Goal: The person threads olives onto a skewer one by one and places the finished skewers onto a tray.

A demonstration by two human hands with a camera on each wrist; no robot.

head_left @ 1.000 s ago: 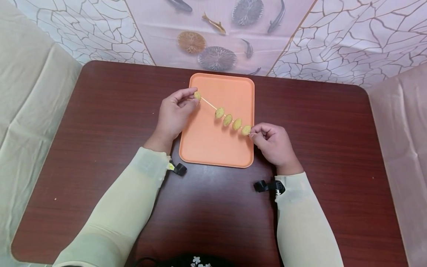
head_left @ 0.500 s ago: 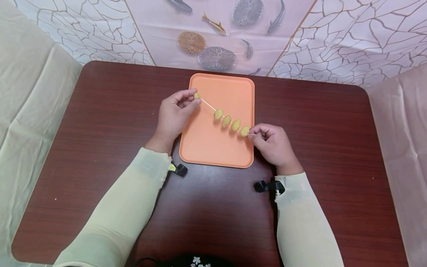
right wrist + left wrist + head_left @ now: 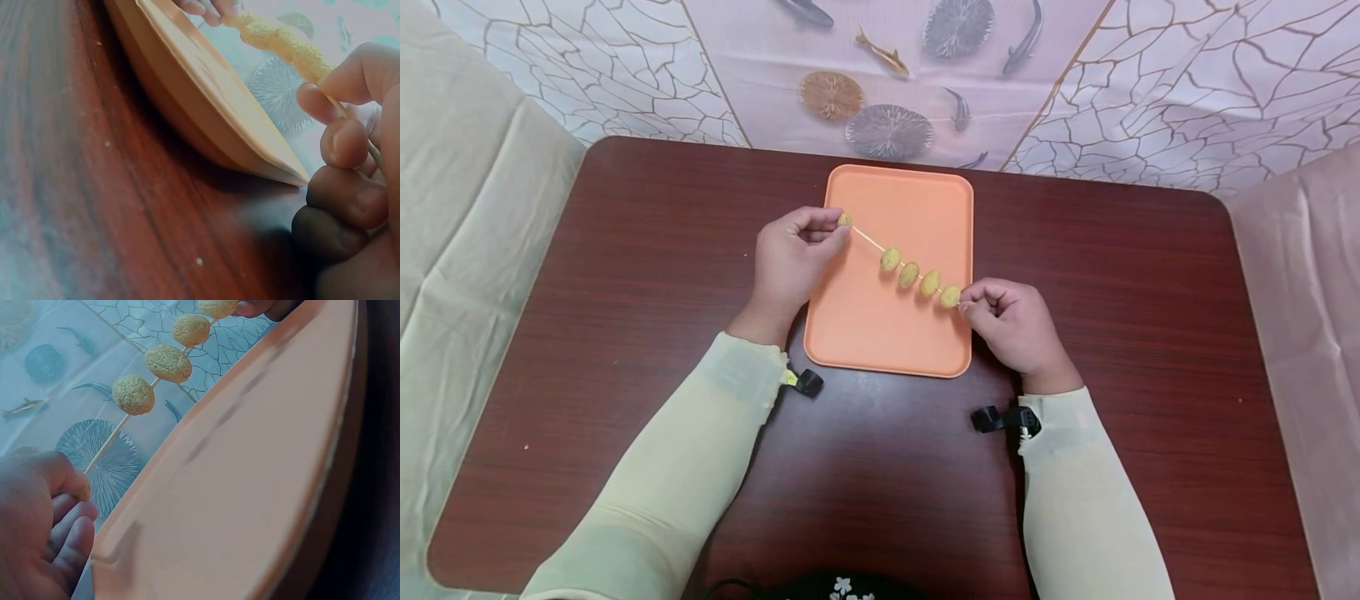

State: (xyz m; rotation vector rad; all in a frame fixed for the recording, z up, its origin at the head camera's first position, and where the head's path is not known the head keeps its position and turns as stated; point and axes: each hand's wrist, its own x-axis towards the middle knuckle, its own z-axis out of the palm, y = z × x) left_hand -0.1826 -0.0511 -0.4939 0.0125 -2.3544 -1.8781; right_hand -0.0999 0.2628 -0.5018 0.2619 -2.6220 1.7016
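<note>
Over an orange tray [image 3: 880,342] both hands hold a thin wooden skewer [image 3: 868,237] slantwise. Several wrinkled, yellow, oval balls [image 3: 930,283] are threaded along its right part. My left hand [image 3: 792,262] pinches one more yellow ball [image 3: 846,220] at the skewer's left end, mostly covered by the fingers in the left wrist view. A stretch of bare stick separates it from the others. With thumb and forefinger, my right hand [image 3: 1015,325] grips the skewer's right end just beside the last ball. In the right wrist view the stick [image 3: 339,107] runs back between the curled fingers.
The tray stands near the back of a dark red-brown wooden table [image 3: 647,275]. Behind it hangs a patterned cloth [image 3: 887,83], with pale fabric [image 3: 460,208] along the left side. Small white specks dot the tabletop.
My left hand has come down slightly toward me with its ball. The skewer and the row of balls have shifted a little left; the right hand has hardly moved.
</note>
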